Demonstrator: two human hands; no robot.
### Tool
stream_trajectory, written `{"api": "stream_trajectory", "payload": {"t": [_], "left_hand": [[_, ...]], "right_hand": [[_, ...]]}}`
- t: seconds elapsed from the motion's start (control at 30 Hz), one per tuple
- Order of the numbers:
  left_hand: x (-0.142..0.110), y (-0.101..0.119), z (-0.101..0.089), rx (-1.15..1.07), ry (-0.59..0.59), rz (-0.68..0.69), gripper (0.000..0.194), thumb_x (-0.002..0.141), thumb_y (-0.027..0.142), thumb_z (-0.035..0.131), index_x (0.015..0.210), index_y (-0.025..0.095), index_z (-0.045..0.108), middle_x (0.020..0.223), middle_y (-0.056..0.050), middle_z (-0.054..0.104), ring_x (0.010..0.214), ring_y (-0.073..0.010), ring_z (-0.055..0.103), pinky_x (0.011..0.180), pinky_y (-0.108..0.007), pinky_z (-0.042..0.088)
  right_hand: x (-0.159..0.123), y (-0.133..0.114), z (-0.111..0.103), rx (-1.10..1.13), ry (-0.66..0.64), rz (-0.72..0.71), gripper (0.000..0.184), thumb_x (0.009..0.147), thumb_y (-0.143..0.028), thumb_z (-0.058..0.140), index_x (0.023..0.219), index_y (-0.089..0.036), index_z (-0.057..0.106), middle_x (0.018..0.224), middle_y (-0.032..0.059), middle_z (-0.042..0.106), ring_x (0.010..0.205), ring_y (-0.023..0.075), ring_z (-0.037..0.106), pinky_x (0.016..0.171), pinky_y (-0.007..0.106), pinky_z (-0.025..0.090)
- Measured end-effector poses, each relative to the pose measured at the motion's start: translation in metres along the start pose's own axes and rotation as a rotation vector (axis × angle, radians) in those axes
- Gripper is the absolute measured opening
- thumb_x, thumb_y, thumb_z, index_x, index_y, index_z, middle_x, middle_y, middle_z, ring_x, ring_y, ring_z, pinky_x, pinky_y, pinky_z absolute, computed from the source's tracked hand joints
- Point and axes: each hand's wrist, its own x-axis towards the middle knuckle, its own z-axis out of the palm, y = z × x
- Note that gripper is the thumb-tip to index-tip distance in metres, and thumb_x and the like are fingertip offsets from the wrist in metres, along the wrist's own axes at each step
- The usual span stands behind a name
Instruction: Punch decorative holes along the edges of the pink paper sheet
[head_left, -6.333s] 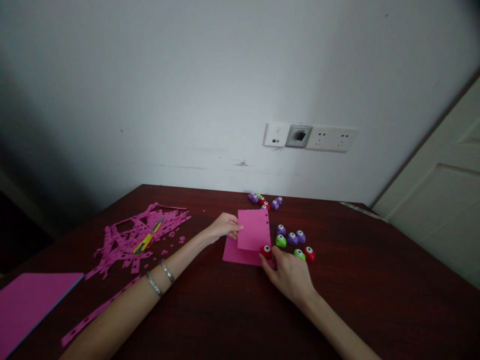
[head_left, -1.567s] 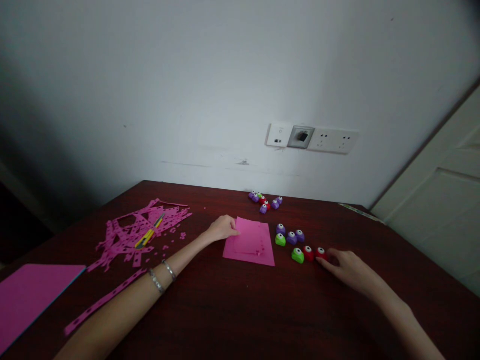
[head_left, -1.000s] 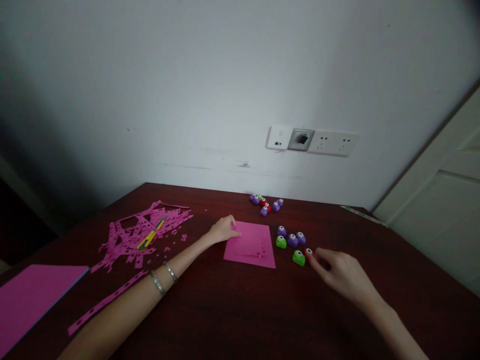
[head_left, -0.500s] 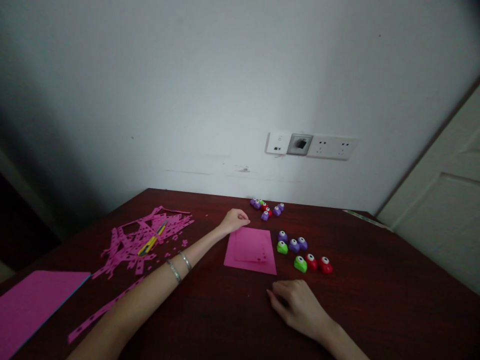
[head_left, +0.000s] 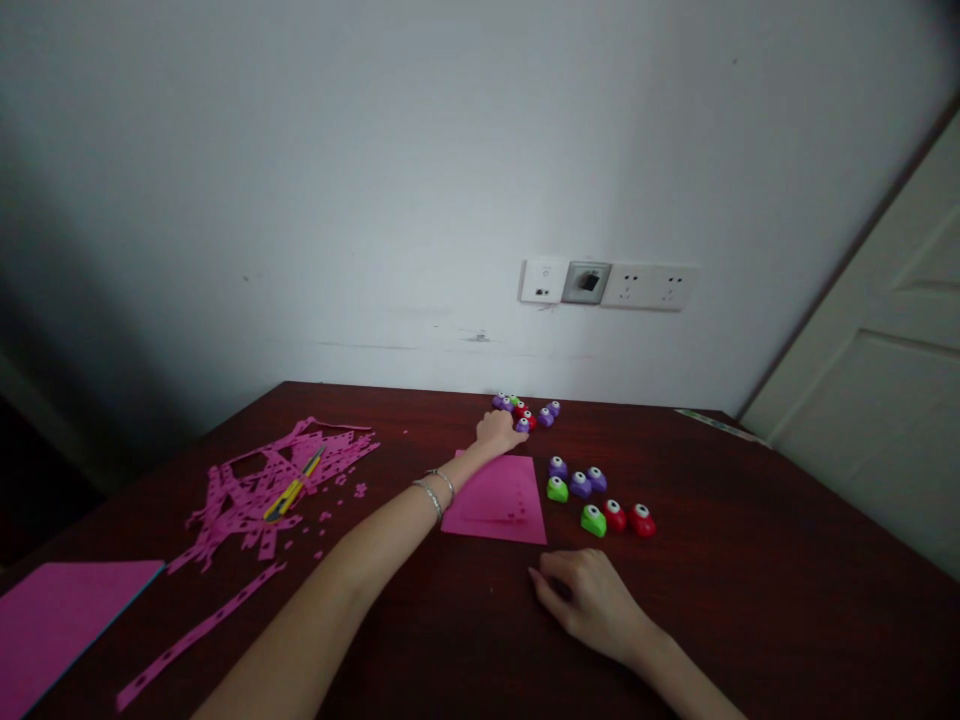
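My left hand (head_left: 499,432) reaches over the pink paper (head_left: 495,485) to the far group of small craft punches. Its thumb and fingers close about a purple craft punch (head_left: 523,425) at the near side of that group; some fingertips are hidden. A smaller pink sheet with a row of punched holes down its right side lies on the larger one. My right hand (head_left: 589,600) rests on the table below the paper, fingers loosely curled, holding nothing. Right of the paper stand purple punches (head_left: 580,484), green punches (head_left: 593,520) and red punches (head_left: 641,519).
Pink paper scraps (head_left: 281,475) lie at the left with a yellow utility knife (head_left: 295,484) on top. A long punched strip (head_left: 199,632) and a pink sheet stack (head_left: 67,620) are nearer the left edge. The wall (head_left: 405,200) with sockets (head_left: 649,287) bounds the back.
My right hand has set the red punch among the near punches and moved left to the table front. My left hand has let go of the pink paper and reached to the far punches.
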Motion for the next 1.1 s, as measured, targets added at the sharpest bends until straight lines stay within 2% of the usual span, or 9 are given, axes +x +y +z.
{"api": "stream_trajectory", "payload": {"t": [0.17, 0.4, 0.5, 0.63, 0.83, 0.97, 1.1], "left_hand": [[0.0, 0.008, 0.005, 0.076, 0.059, -0.022, 0.038, 0.064, 0.049, 0.064, 0.084, 0.016, 0.065, 0.102, -0.014, 0.063, 0.101, -0.0299, 0.056, 0.079, -0.035, 0.045], [0.002, 0.006, 0.011, 0.05, 0.087, -0.003, 0.028, 0.07, 0.042, 0.06, 0.081, 0.017, 0.066, 0.095, -0.012, 0.066, 0.094, -0.0266, 0.059, 0.078, -0.034, 0.044], [0.0, 0.001, 0.006, 0.005, 0.075, -0.013, 0.026, 0.072, 0.042, 0.058, 0.079, 0.019, 0.067, 0.089, -0.009, 0.068, 0.087, -0.0227, 0.061, 0.074, -0.029, 0.044], [-0.007, -0.012, -0.008, -0.194, 0.115, -0.001, 0.022, 0.07, 0.041, 0.061, 0.077, 0.021, 0.069, 0.084, -0.004, 0.069, 0.08, -0.0178, 0.062, 0.068, -0.023, 0.042], [-0.04, -0.036, -0.032, -0.519, 0.298, 0.106, 0.028, 0.069, 0.039, 0.062, 0.077, 0.014, 0.069, 0.071, -0.004, 0.067, 0.067, -0.0148, 0.059, 0.061, -0.023, 0.041], [-0.068, -0.046, -0.038, -0.66, 0.313, 0.113, 0.03, 0.068, 0.041, 0.062, 0.078, 0.013, 0.069, 0.069, -0.004, 0.066, 0.064, -0.014, 0.058, 0.058, -0.023, 0.04], [-0.091, -0.052, -0.037, -0.658, 0.299, 0.121, 0.026, 0.068, 0.037, 0.063, 0.076, 0.013, 0.068, 0.068, -0.004, 0.066, 0.063, -0.0135, 0.057, 0.057, -0.023, 0.041]], "right_hand": [[0.0, 0.0, 0.0, -0.015, 0.013, 0.007, 0.031, 0.087, -0.025, 0.039, 0.058, -0.018, 0.048, 0.056, -0.0014, 0.056, 0.048, 0.0089, 0.045, 0.051, 0.025, 0.023], [0.002, -0.001, -0.002, -0.019, 0.023, 0.019, 0.032, 0.087, -0.026, 0.039, 0.058, -0.018, 0.049, 0.056, -0.0011, 0.057, 0.049, 0.0093, 0.047, 0.052, 0.024, 0.023], [0.001, 0.0, -0.001, -0.017, 0.025, 0.025, 0.032, 0.088, -0.026, 0.038, 0.059, -0.018, 0.05, 0.057, -0.0005, 0.057, 0.05, 0.0097, 0.048, 0.052, 0.024, 0.024], [0.0, 0.0, 0.0, -0.014, 0.031, 0.021, 0.033, 0.088, -0.027, 0.038, 0.058, -0.018, 0.05, 0.056, -0.0002, 0.057, 0.05, 0.0098, 0.047, 0.052, 0.023, 0.024], [0.0, -0.004, -0.003, -0.014, 0.034, 0.032, 0.036, 0.088, -0.029, 0.037, 0.059, -0.018, 0.054, 0.056, 0.0009, 0.057, 0.05, 0.0111, 0.048, 0.053, 0.024, 0.025], [0.0, -0.006, -0.004, -0.003, 0.043, 0.032, 0.036, 0.088, -0.029, 0.037, 0.059, -0.018, 0.055, 0.055, 0.0008, 0.056, 0.05, 0.0112, 0.047, 0.053, 0.024, 0.026], [-0.001, -0.006, -0.002, -0.025, 0.061, 0.032, 0.036, 0.088, -0.03, 0.037, 0.059, -0.018, 0.055, 0.055, 0.0003, 0.056, 0.05, 0.0111, 0.047, 0.053, 0.024, 0.025]]}}
